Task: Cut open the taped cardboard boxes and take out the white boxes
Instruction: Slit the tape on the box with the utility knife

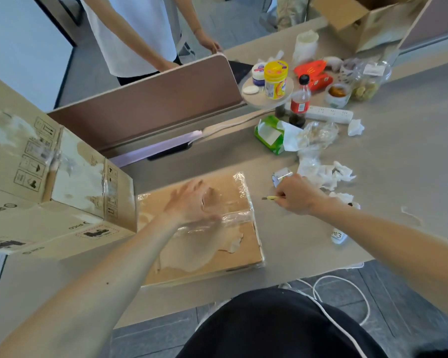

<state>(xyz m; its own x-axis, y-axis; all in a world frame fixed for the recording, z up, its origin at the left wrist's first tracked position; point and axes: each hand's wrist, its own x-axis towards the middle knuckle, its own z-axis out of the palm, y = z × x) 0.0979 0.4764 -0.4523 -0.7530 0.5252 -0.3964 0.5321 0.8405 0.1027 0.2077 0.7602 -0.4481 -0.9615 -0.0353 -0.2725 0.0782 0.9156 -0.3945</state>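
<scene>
Item 1: box (217, 257), flat, near table (373, 177) edge, unopened; clear tape (237, 215) crossed its lid, top paper torn in patches. Left hand (189, 202): fingers spread, resting on lid, likely steadying it. Right hand (298, 195): clenched round cutter (270, 198), just beside box, probably readied for the tape. Far left: 2 larger cartons (49, 177).

- The flat cardboard box (212, 254) is light brown, with paler torn patches and shiny clear tape.
- The big boxes (23, 156) at the left are tan, with black printed symbols (and whitish torn spots).
- The cutter (271, 198) has a yellow handle.
- The jar (275, 80) is yellow.
- The bottle (299, 102) has a red label and a black cap.
- The tissue pack (269, 135) is green and white.
- The table (398, 164) is grey-beige.
</scene>
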